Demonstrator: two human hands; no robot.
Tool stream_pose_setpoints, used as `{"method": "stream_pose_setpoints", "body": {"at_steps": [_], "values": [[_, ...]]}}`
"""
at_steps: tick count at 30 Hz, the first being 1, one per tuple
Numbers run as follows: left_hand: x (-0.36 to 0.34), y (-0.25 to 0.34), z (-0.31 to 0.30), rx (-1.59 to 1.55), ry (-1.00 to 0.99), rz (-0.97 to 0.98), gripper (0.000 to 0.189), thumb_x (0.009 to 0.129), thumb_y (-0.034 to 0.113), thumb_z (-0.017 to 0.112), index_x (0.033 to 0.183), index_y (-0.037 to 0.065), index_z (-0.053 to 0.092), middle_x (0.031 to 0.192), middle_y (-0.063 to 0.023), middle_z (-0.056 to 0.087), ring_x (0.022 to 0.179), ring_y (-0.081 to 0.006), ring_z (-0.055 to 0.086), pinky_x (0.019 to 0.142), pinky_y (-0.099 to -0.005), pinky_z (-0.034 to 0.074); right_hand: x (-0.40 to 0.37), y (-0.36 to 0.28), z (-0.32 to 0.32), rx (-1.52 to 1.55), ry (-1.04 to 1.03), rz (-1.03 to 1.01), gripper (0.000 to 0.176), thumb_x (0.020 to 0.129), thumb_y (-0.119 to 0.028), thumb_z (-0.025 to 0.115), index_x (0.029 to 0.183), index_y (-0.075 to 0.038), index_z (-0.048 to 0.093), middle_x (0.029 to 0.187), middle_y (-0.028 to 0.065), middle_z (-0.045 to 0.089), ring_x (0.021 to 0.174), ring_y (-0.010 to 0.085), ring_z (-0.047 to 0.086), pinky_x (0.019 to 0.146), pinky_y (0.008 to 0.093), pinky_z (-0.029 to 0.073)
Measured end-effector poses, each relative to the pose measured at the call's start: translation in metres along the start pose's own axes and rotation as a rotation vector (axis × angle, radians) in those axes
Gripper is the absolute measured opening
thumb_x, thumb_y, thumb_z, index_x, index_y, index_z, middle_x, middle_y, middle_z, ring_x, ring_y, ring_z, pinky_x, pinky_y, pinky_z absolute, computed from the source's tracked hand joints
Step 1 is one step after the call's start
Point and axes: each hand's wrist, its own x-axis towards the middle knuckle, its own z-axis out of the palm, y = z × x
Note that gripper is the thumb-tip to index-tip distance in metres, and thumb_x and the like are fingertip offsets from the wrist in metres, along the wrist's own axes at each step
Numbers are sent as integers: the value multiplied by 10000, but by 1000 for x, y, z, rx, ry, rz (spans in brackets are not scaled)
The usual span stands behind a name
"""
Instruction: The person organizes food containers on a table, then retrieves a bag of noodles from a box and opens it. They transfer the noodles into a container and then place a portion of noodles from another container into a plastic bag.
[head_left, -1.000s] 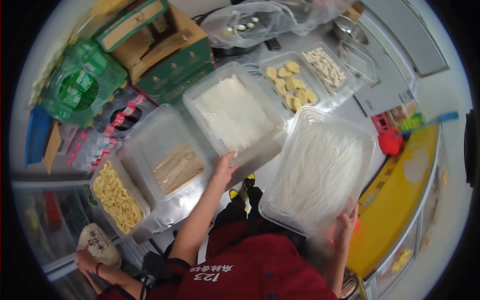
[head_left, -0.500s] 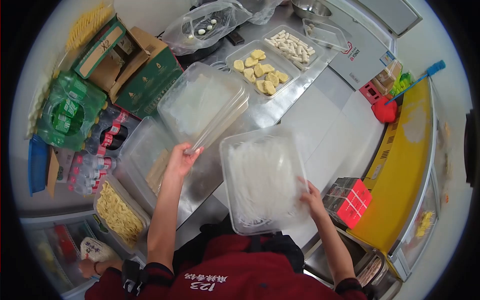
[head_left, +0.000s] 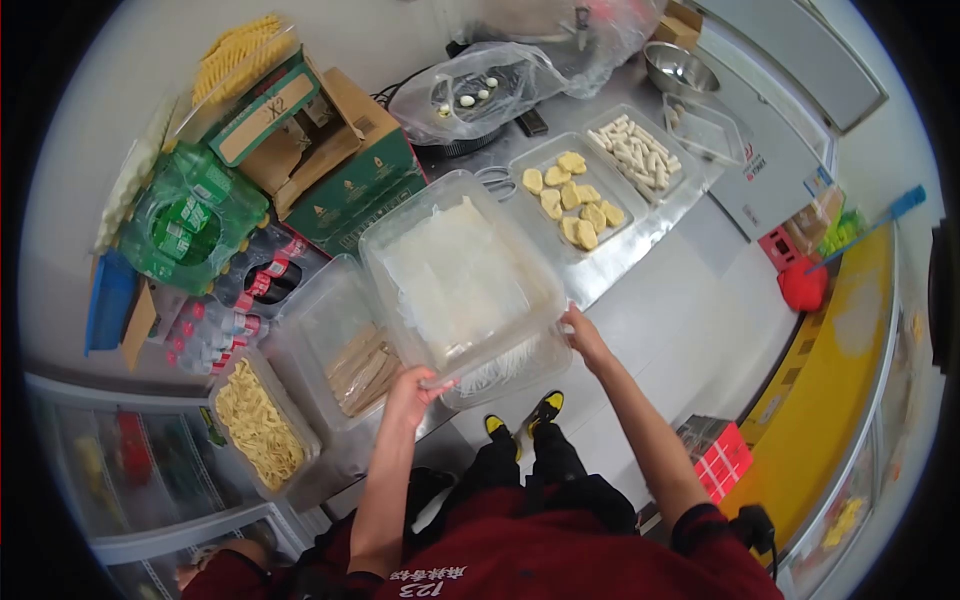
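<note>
My left hand (head_left: 412,397) has its fingers closed on the near edge of a clear plastic tub (head_left: 462,275) with whitish, translucent sheets inside. That tub is tilted over the counter. Partly beneath it is a second clear container of thin white noodles (head_left: 500,372), mostly hidden by the upper tub. My right hand (head_left: 587,335) grips the right end of this noodle container; some of its fingers are hidden. Left of both hands, a clear tub of flat brown strips (head_left: 362,370) rests on the counter.
A tub of yellowish strips (head_left: 262,425) stands at left. Trays of yellow pieces (head_left: 572,200) and white sticks (head_left: 632,150) sit on the metal counter (head_left: 650,230). Green box (head_left: 370,195) and bottles (head_left: 190,215) line the back. Another person's arm (head_left: 225,560) shows lower left.
My right hand has carried the noodle container left and up, partly under the tub of sheets. My left hand has lifted that tub's near edge, uncovering more brown strips. The view has shifted.
</note>
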Motion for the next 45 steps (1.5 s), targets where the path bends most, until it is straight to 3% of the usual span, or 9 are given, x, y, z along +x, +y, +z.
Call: {"method": "stream_pose_setpoints", "body": {"at_steps": [4,11,13,18,25,32,36,41,45], "values": [[-5,-37,10,42,55,55,513,646,-21,435,1150,-19,338,1034,-177,487,889,-316,544,669,-377,521,-18,-12,-1,514,-171,26,752,820,-605,199,1295,-24,242,1322,100,297,1189,236,305,993,424,156],[-24,-72,-14,136,109,70,582,665,-7,459,1229,36,322,1148,-124,437,951,-238,511,718,-374,471,-38,-26,-2,642,-330,33,741,822,-590,257,1295,-20,231,1332,99,272,1222,212,248,1001,336,187],[-33,-51,-17,997,244,371,483,729,90,522,1191,28,395,1093,-158,471,933,-211,501,654,-301,466,-38,-22,3,539,-317,-16,720,829,-557,298,1288,-6,235,1321,119,282,1218,216,254,998,329,192],[-5,-63,-31,626,445,519,494,796,170,535,1220,-9,357,1199,-168,411,1133,-262,366,953,-319,263,-45,-23,14,195,23,-53,660,818,-384,480,1260,43,241,1255,195,333,1193,244,284,978,314,217],[7,-103,8,150,321,484,520,812,121,505,1265,-2,282,1238,-127,384,1128,-223,374,948,-296,271,-29,-31,8,84,-21,-15,650,748,-222,583,1237,67,266,1158,179,436,1022,223,457,849,293,372],[50,-78,44,151,382,344,513,832,219,498,1276,51,303,1251,-106,384,1146,-179,356,944,-285,272,49,-80,-14,-75,154,-69,548,736,-167,578,1169,91,365,1079,155,512,942,191,505,807,281,395],[20,-64,10,232,178,427,410,844,214,488,1222,79,405,1165,-61,470,1040,-139,439,878,-264,340,46,-106,-33,-271,3,-220,538,770,-178,544,1183,109,352,1183,182,435,1091,220,412,921,283,288],[-61,-71,-79,372,708,601,253,797,77,501,1047,44,526,935,-47,572,822,-110,525,739,-237,406,-6,-125,0,-494,158,-546,369,798,-117,501,1139,8,440,1114,138,486,1073,226,432,890,311,335],[-87,-80,-129,-408,631,249,355,846,262,447,1104,19,437,1005,-129,542,927,-223,538,837,-303,409,-46,-145,94,-637,-84,-717,264,782,-70,493,1036,4,491,1047,137,521,1015,236,481,868,317,363]]}}
